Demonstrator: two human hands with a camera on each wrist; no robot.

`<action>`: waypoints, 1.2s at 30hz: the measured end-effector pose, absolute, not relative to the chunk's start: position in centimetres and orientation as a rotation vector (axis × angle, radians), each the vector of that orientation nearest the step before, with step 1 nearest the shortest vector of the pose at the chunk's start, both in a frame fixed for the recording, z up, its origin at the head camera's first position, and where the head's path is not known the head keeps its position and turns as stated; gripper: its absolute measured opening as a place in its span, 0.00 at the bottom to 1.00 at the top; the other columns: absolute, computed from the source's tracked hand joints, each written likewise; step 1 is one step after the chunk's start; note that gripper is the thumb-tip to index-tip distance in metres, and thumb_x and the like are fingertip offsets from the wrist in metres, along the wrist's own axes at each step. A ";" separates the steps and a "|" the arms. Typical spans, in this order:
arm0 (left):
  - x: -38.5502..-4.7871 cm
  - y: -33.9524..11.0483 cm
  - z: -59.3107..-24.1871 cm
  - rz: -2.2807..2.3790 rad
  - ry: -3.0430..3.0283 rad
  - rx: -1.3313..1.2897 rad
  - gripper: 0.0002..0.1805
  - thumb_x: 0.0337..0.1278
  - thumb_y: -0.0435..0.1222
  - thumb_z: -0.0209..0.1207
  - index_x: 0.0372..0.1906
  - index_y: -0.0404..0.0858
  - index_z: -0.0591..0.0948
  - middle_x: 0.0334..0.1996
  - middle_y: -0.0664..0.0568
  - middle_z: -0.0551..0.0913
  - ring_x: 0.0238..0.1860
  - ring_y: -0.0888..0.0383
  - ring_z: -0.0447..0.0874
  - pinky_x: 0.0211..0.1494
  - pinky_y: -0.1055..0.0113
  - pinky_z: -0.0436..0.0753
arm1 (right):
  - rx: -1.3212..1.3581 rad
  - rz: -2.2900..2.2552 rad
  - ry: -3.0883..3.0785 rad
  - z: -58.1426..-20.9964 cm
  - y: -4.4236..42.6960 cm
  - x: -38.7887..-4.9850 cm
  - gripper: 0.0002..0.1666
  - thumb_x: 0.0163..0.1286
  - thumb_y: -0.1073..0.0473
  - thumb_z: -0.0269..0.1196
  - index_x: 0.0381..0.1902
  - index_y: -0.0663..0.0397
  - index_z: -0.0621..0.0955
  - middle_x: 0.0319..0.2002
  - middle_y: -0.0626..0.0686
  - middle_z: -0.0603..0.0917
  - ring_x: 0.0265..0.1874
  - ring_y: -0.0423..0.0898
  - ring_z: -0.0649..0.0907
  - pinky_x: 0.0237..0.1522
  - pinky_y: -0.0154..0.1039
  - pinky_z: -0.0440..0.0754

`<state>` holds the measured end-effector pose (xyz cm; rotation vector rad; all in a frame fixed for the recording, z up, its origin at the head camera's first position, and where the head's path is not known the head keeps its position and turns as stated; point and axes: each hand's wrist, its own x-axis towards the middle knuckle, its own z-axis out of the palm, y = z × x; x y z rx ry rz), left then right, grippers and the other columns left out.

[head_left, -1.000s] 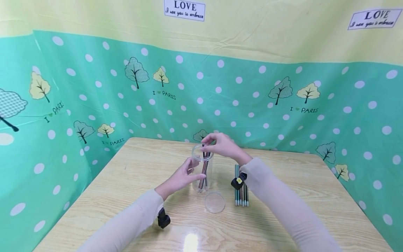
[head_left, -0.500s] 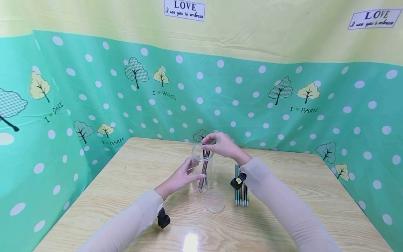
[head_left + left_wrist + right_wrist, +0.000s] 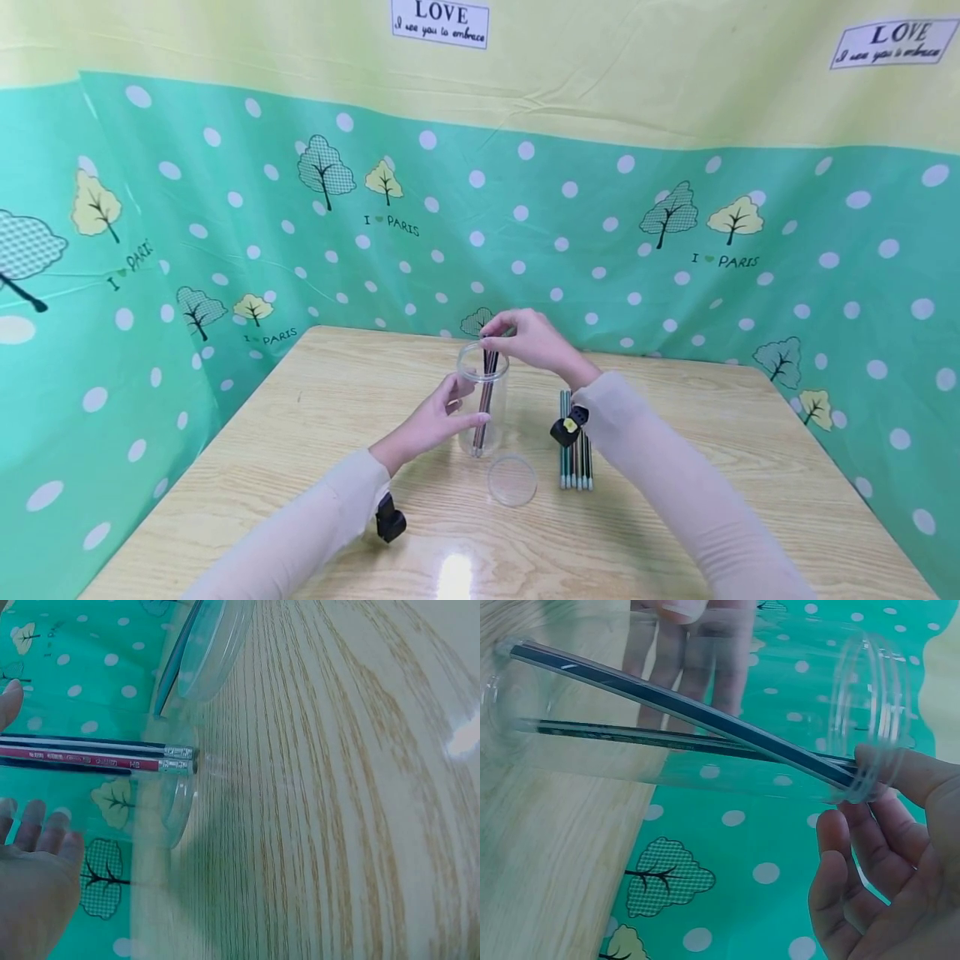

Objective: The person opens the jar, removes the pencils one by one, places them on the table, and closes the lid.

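Note:
A clear plastic jar (image 3: 497, 417) stands upright on the table with a few dark pencils (image 3: 487, 392) leaning inside. My left hand (image 3: 427, 427) holds the jar's side, thumb in front and fingers behind. At the rim, my right hand (image 3: 538, 343) pinches the upper ends of pencils between thumb and fingers. The right wrist view shows two striped pencils (image 3: 667, 705) crossing near that pinch, seen through the jar wall. In the left wrist view, silver-ended pencils (image 3: 112, 759), one of them red, lie close together near the jar's base.
A round clear lid (image 3: 512, 482) lies on the wooden table (image 3: 337, 392) in front of the jar. To its right is a row of several pencils (image 3: 576, 475), partly covered by the right wrist's camera. A green dotted cloth (image 3: 420, 275) hangs behind the table.
The pencils in the jar, spread apart and crossing before, now stand closer together. My right hand has risen slightly with their tops. My left hand has stayed on the jar.

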<state>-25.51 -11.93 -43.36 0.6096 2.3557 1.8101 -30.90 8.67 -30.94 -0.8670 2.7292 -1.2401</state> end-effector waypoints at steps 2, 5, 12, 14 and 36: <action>-25.5 -12.0 -43.4 1.813 2.350 0.615 0.38 0.62 0.42 0.68 0.72 0.42 0.62 0.70 0.39 0.66 0.74 0.40 0.58 0.77 0.45 0.57 | -0.861 -1.264 2.719 -30.6 8.7 -30.8 0.13 0.68 0.55 0.69 0.46 0.54 0.86 0.38 0.47 0.87 0.38 0.47 0.84 0.42 0.41 0.83; -25.5 -12.0 -43.3 1.807 2.348 0.620 0.38 0.62 0.42 0.68 0.72 0.42 0.62 0.71 0.36 0.65 0.74 0.40 0.58 0.77 0.45 0.57 | -0.865 -1.294 2.718 -30.0 8.7 -30.7 0.12 0.68 0.55 0.69 0.46 0.54 0.86 0.37 0.48 0.87 0.37 0.47 0.84 0.41 0.41 0.83; -25.6 -12.0 -43.3 1.804 2.352 0.613 0.39 0.62 0.42 0.68 0.72 0.41 0.62 0.72 0.37 0.65 0.74 0.41 0.59 0.77 0.46 0.58 | -0.891 -1.317 2.741 -29.1 8.9 -30.6 0.13 0.69 0.55 0.68 0.46 0.56 0.86 0.38 0.49 0.87 0.37 0.47 0.83 0.43 0.42 0.83; -25.5 -12.0 -43.3 1.804 2.353 0.604 0.39 0.62 0.42 0.69 0.72 0.41 0.62 0.71 0.38 0.65 0.74 0.41 0.58 0.77 0.47 0.58 | -0.891 -1.319 2.745 -28.9 8.9 -30.5 0.11 0.69 0.54 0.68 0.45 0.54 0.86 0.38 0.48 0.87 0.37 0.47 0.83 0.43 0.42 0.83; -25.5 -11.9 -43.4 1.842 2.335 0.596 0.38 0.60 0.41 0.70 0.71 0.41 0.64 0.69 0.42 0.68 0.73 0.44 0.60 0.77 0.47 0.57 | -0.841 -1.507 2.664 -26.5 10.3 -30.0 0.17 0.70 0.49 0.67 0.50 0.53 0.85 0.42 0.53 0.86 0.38 0.49 0.83 0.39 0.43 0.84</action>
